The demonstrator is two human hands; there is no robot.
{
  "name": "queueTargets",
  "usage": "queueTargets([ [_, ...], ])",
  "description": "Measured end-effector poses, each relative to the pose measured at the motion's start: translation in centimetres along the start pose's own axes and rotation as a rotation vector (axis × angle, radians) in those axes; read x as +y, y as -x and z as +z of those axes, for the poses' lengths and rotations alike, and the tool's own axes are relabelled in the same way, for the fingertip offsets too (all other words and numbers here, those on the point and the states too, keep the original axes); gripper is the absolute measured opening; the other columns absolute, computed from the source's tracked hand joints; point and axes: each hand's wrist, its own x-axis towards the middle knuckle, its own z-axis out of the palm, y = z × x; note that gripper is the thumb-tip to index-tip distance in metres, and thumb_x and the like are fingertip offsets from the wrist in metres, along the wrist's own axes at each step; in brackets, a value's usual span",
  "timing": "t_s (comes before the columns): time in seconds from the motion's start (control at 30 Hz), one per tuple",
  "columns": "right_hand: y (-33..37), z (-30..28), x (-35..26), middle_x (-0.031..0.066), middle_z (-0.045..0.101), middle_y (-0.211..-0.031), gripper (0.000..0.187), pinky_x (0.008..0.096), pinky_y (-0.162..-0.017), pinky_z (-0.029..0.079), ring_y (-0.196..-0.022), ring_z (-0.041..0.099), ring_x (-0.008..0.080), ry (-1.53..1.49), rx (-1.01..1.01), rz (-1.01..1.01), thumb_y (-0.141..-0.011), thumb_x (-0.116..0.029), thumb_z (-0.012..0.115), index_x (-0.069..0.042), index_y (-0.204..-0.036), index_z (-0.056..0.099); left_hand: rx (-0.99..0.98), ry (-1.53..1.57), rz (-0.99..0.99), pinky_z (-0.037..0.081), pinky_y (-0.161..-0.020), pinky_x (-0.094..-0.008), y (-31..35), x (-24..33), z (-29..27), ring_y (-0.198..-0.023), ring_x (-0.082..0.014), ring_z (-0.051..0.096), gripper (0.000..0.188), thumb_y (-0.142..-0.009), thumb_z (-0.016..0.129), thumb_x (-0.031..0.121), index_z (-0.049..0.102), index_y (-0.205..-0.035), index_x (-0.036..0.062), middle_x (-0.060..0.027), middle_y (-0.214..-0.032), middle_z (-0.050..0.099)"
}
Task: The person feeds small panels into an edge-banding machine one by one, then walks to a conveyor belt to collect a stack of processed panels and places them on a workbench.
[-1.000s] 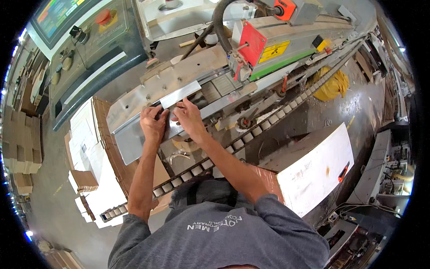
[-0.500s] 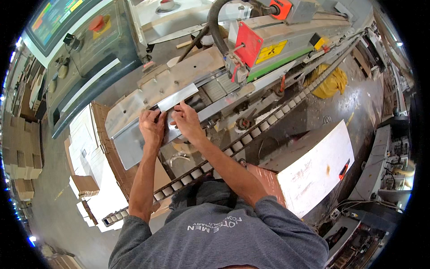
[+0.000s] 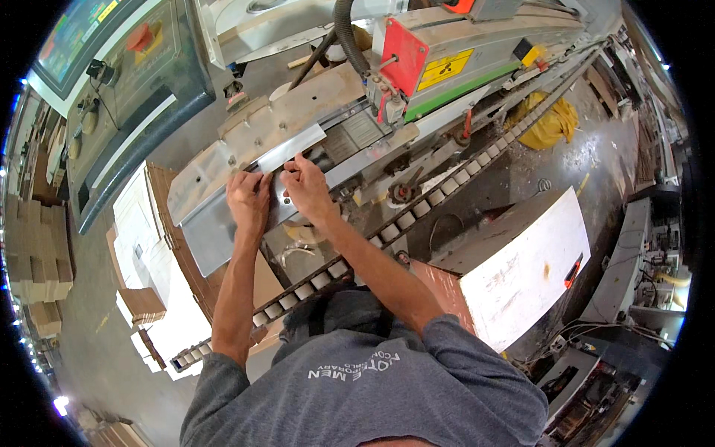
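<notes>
My left hand [image 3: 249,200] is closed, thumb and fingertips pressed together at the lower edge of a bright metal strip [image 3: 292,148]. Close beside it, my right hand [image 3: 307,191] has its fingers curled and pinched by the same strip. Whatever small thing lies between the fingertips is hidden. Both hands are over a long grey metal machine bed [image 3: 216,242], whose slot runs up to the right past the strip. Along its far side lies a dusty metal plate [image 3: 223,160] with several small studs.
Up right is a machine head with a red end plate [image 3: 403,56] and a black hose [image 3: 343,37]. A control console [image 3: 134,134] stands at upper left. Cardboard [image 3: 179,223] lies at left; a white-sided box [image 3: 525,276] stands at right. A cable chain [image 3: 406,220] crosses before me.
The view has shifted slightly, so the machine sits a little higher and farther left. My fingers have moved slightly, the right ones more curled; both hands remain at the strip.
</notes>
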Motion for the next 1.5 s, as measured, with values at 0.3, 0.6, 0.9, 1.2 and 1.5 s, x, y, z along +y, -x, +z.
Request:
queueTargets([
  [0.3, -1.6, -3.5, -0.9, 0.0216, 0.06, -0.091, 0.026, 0.0397, -0.066, 0.052, -0.068, 0.064, 0.0292, -0.039, 0.014, -0.001, -0.086, -0.016, 0.058, 0.008, -0.096, 0.054, -0.037, -0.011, 0.007, 0.047, -0.071, -0.0418, -1.3, 1.6, 3.3, -0.076, -0.0319, 0.058, 0.01, -0.077, 0.077, 0.013, 0.071, -0.077, 0.0044, -0.0111, -0.075, 0.062],
  [0.6, -4.4, -7.6, 0.4, 0.021, 0.057, -0.093, 0.025, 0.039, -0.067, 0.051, -0.07, 0.061, 0.0281, -0.058, 0.056, 0.017, -0.086, -0.016, 0.058, 0.007, -0.098, 0.053, -0.098, -0.011, 0.07, 0.047, -0.072, -0.0426, -3.6, 4.7, 7.0, -0.078, -0.0324, 0.058, 0.01, -0.078, 0.075, 0.013, 0.07, -0.078, 0.0051, -0.0109, -0.077, 0.062],
  [0.9, -3.3, -11.7, -1.1, 0.0213, 0.054, -0.113, 0.053, 0.0362, -0.075, 0.051, -0.086, 0.061, 0.0264, 0.104, 0.126, -0.222, -0.091, -0.015, 0.058, 0.011, -0.135, 0.042, -0.095, -0.003, 0.146, 0.046, -0.07, -0.0428, -5.8, 8.2, 11.7, -0.075, -0.0316, 0.056, 0.009, -0.078, 0.074, 0.013, 0.068, -0.074, 0.0062, -0.0108, -0.075, 0.059],
  [1.2, 1.9, -14.2, -3.9, 0.0108, 0.054, -0.125, 0.058, 0.0239, -0.073, 0.048, -0.088, 0.053, 0.0112, -0.018, 0.04, -0.217, -0.094, 0.0, 0.059, -0.002, -0.149, 0.038, -0.15, 0.079, 0.192, 0.045, -0.073, -0.0422, -8.6, 11.0, 16.0, -0.076, -0.0323, 0.057, 0.009, -0.078, 0.073, 0.014, 0.068, -0.078, 0.0058, -0.0104, -0.074, 0.062],
  [1.5, 9.8, -19.0, -5.3, 0.007, 0.061, -0.117, 0.043, 0.0258, -0.065, 0.047, -0.074, 0.054, 0.0105, -0.095, -0.002, 0.007, -0.091, 0.001, 0.06, -0.01, -0.132, 0.055, -0.092, 0.085, -0.007, 0.053, -0.079, -0.0376, -5.1, 11.2, 6.9, -0.089, -0.0282, 0.067, 0.014, -0.082, 0.071, 0.006, 0.073, -0.096, 0.0041, -0.0128, -0.096, 0.07],
])
